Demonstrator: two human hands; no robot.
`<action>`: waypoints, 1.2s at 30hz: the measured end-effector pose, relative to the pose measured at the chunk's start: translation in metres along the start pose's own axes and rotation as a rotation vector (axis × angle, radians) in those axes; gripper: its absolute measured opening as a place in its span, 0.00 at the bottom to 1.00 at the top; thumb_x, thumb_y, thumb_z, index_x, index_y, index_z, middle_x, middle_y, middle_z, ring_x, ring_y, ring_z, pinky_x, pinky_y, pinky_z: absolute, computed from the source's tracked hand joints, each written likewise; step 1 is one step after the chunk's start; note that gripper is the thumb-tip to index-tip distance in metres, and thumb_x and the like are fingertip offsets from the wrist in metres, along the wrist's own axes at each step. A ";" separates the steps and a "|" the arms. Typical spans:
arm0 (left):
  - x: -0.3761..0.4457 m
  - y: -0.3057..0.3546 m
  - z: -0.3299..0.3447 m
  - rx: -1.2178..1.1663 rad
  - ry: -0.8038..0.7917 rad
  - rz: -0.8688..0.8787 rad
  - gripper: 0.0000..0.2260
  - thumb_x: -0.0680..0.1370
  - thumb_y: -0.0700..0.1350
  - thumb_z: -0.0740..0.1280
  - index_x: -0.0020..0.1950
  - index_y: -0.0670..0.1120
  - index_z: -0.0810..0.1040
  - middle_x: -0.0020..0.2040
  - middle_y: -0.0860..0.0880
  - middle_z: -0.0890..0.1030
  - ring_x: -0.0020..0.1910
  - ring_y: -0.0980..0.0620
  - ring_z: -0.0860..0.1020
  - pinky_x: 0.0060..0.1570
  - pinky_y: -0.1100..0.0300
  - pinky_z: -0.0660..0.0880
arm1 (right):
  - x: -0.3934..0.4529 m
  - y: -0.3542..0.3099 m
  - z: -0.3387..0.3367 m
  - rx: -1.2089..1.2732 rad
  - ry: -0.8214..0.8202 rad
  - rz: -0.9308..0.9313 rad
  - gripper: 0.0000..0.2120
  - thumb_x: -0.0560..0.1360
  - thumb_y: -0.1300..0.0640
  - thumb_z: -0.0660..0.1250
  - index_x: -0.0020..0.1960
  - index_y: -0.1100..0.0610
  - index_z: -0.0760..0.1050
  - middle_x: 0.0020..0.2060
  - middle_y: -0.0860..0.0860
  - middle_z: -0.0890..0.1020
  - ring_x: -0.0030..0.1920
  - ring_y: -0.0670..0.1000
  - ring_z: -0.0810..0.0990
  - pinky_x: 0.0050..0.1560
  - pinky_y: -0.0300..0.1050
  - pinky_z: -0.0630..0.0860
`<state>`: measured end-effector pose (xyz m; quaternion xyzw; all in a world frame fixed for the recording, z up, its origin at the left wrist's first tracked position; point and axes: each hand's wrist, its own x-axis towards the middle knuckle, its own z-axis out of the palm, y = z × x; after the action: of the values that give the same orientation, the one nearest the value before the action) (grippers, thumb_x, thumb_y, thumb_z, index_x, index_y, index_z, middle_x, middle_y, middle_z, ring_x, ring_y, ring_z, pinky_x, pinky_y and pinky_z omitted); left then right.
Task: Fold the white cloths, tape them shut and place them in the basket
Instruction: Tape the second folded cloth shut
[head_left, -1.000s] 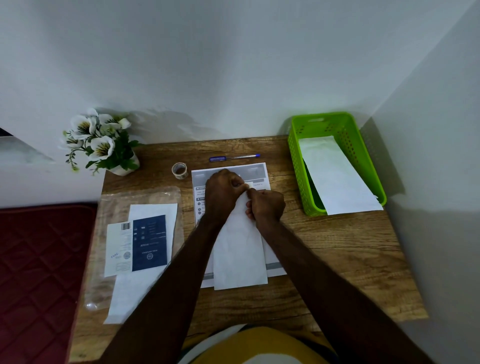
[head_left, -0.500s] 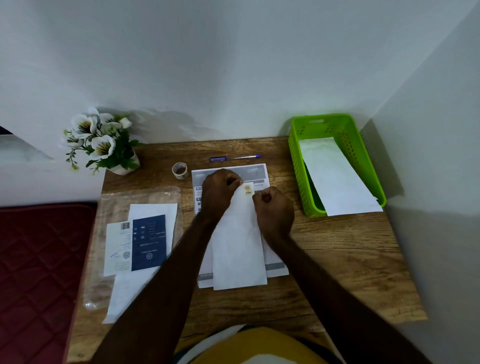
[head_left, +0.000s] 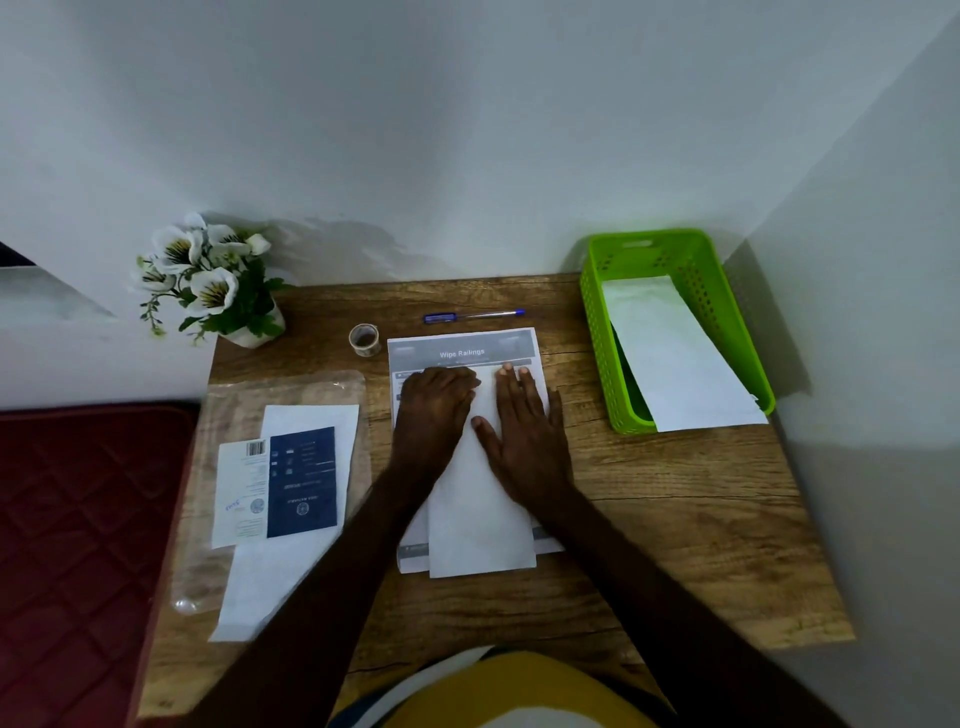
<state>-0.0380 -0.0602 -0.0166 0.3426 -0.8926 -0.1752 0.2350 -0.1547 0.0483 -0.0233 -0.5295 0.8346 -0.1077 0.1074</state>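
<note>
Person, bare-armed: no sleeves are being worn on either forearm, no rings or wristbands are being shown on the left hand (head_left: 434, 410) or right hand (head_left: 524, 431). A yellow garment with a white band is being worn, below the wooden table (head_left: 675, 519).

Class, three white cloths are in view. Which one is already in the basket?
The folded cloth at the right, lying in the green basket; the others lie on the table.
</note>
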 end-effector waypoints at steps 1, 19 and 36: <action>-0.003 -0.001 0.001 0.016 0.030 0.002 0.11 0.77 0.37 0.74 0.59 0.40 0.85 0.58 0.41 0.85 0.60 0.39 0.83 0.65 0.44 0.74 | -0.001 -0.001 0.001 -0.008 0.003 0.000 0.34 0.85 0.39 0.49 0.84 0.57 0.49 0.83 0.53 0.52 0.83 0.52 0.48 0.81 0.62 0.45; -0.016 -0.004 0.012 0.028 0.155 -0.050 0.12 0.79 0.42 0.73 0.61 0.39 0.84 0.61 0.40 0.84 0.61 0.39 0.82 0.67 0.37 0.73 | -0.024 0.006 -0.008 0.044 0.336 -0.141 0.25 0.82 0.51 0.65 0.76 0.59 0.71 0.75 0.57 0.72 0.79 0.57 0.63 0.75 0.67 0.64; -0.030 0.000 -0.001 0.029 -0.014 -0.098 0.19 0.84 0.44 0.65 0.74 0.41 0.74 0.73 0.41 0.76 0.74 0.42 0.73 0.78 0.38 0.60 | -0.021 -0.013 -0.008 -0.080 0.101 -0.089 0.31 0.84 0.43 0.55 0.80 0.61 0.63 0.80 0.57 0.63 0.82 0.56 0.54 0.79 0.65 0.54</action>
<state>-0.0175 -0.0391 -0.0245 0.3878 -0.8789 -0.1760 0.2150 -0.1377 0.0623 -0.0107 -0.5638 0.8182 -0.1056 0.0391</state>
